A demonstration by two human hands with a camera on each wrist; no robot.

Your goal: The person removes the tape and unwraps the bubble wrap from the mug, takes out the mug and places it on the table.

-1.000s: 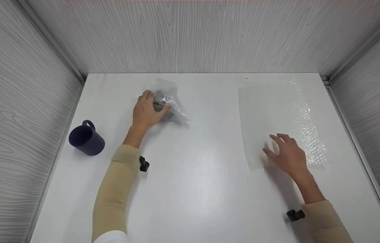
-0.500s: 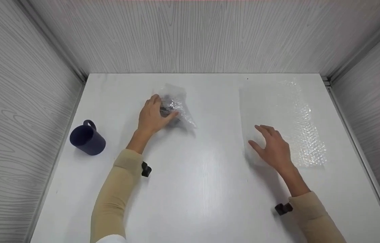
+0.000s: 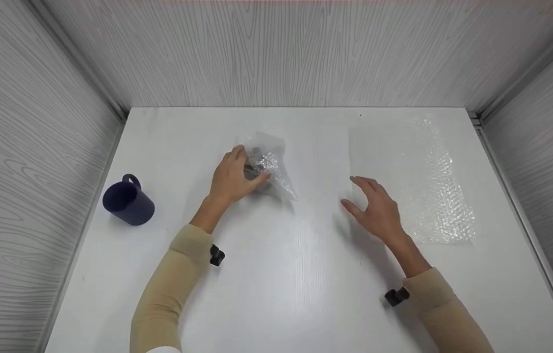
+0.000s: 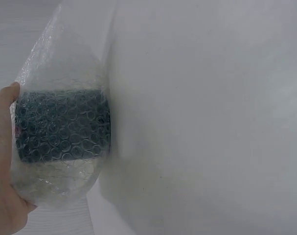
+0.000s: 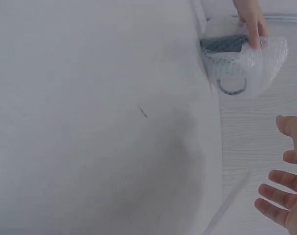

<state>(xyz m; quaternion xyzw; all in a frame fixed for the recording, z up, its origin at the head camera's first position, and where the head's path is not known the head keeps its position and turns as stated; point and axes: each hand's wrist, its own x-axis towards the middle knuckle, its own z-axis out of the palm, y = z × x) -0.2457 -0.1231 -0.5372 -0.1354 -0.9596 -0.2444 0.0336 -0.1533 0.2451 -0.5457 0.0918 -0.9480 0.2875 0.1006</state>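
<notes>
My left hand grips a dark mug in bubble wrap, left of the table's middle. In the left wrist view the wrapped mug shows as a dark band behind round bubbles, with loose wrap sticking out at both ends. A curved handle shows through the plastic in the right wrist view, where the left hand holds the bundle from above. I cannot tell whether the bundle touches the table. My right hand hovers at the left edge of a flat bubble wrap sheet, fingers apart and holding nothing.
A dark blue mug stands at the table's left side, handle toward the back. The white table is bounded by grey wood-grain panels at the back and both sides.
My left hand has carried the wrapped mug to the right and toward me. My right hand has moved left from over the bubble wrap sheet to its left edge.
</notes>
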